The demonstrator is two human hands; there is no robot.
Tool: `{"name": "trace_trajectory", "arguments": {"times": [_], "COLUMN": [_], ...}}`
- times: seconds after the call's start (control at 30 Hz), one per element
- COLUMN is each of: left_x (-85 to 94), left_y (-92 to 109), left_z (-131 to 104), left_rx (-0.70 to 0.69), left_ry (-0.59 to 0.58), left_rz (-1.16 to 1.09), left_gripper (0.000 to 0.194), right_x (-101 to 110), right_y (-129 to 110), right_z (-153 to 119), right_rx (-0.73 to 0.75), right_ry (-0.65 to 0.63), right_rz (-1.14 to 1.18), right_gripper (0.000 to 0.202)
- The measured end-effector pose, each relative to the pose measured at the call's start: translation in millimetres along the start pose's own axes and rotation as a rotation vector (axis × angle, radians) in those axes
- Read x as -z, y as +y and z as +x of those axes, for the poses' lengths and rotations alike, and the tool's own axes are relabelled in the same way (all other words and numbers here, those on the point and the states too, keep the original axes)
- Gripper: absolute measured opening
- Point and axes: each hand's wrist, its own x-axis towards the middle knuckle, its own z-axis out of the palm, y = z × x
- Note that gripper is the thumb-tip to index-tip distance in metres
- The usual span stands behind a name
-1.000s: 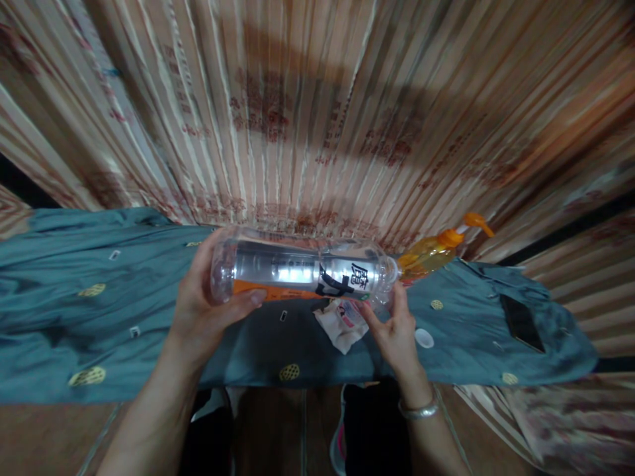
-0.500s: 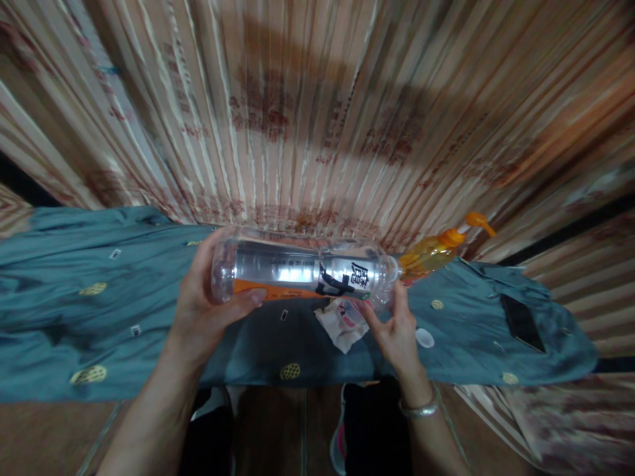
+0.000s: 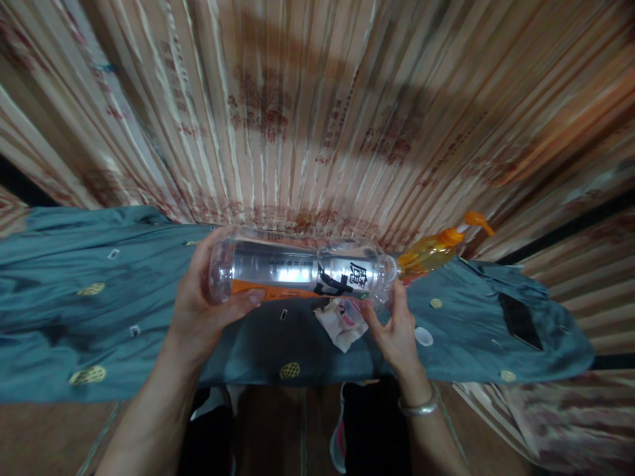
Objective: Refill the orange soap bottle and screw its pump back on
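A large clear plastic bottle (image 3: 278, 264) with an orange, white and black label lies sideways between my hands, its neck to the right. My left hand (image 3: 206, 297) is wrapped round its base, thumb on the orange strip. Near the neck, my right hand (image 3: 394, 327) grips the bottle between thumb and fingers. Just beyond the neck stands a pump bottle (image 3: 426, 254) of yellow liquid with an orange pump head. Under the clear bottle lies a crumpled white packet (image 3: 342, 327) with pink print. A small white round cap (image 3: 423, 336) rests right of my right hand.
A teal cloth (image 3: 124, 311) with yellow patterns covers the narrow surface. On its right part lies a black phone (image 3: 520, 320). A pleated beige curtain (image 3: 297, 132) hangs close behind. Below the front edge are tiled floor and my feet.
Almost nothing differs. The view has shifted very slightly, and both hands keep the same hold on the bottle.
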Motion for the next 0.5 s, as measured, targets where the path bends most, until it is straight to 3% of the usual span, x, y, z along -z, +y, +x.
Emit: {"name": "trace_trajectory", "arguments": {"times": [0.5], "left_x": [-2.9], "left_y": [5.4], "left_z": [1.3], "left_rx": [-0.019], "left_ry": [0.013], "left_rz": [-0.055], "left_gripper": [0.082], "right_x": [-0.3], "right_y": [2.0], "right_z": [-0.7], "right_rx": [0.018], "right_ry": [0.0], "right_rz": [0.003], "right_gripper": [0.071]}}
